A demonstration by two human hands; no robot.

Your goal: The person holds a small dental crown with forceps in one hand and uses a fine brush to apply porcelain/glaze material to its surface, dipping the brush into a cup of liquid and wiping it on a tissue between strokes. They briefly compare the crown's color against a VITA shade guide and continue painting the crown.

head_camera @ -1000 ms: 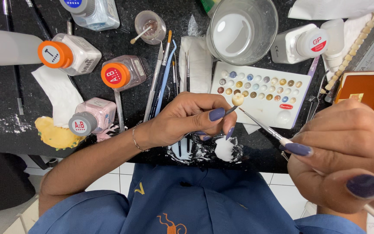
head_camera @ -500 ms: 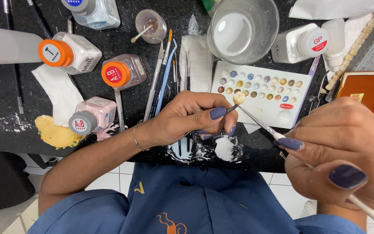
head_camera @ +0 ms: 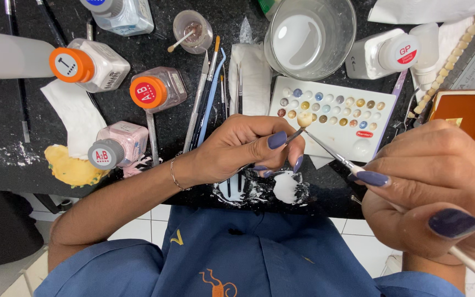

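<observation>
My left hand pinches a thin metal holder with a small cream tooth crown on its tip, held over the dark bench. My right hand, close to the camera at the right, grips a fine brush whose tip touches the crown. Just behind the crown lies a white palette with several small wells of coloured paste. Below my left hand a glass slab carries white wet paste.
Powder jars with orange, red and grey caps stand at the left. Several brushes and instruments lie mid-bench. A glass cup of water, a white bottle, a shade strip and an orange tray sit behind.
My right hand has shifted slightly left and up with the brush, still on the crown. My left hand has barely moved.
</observation>
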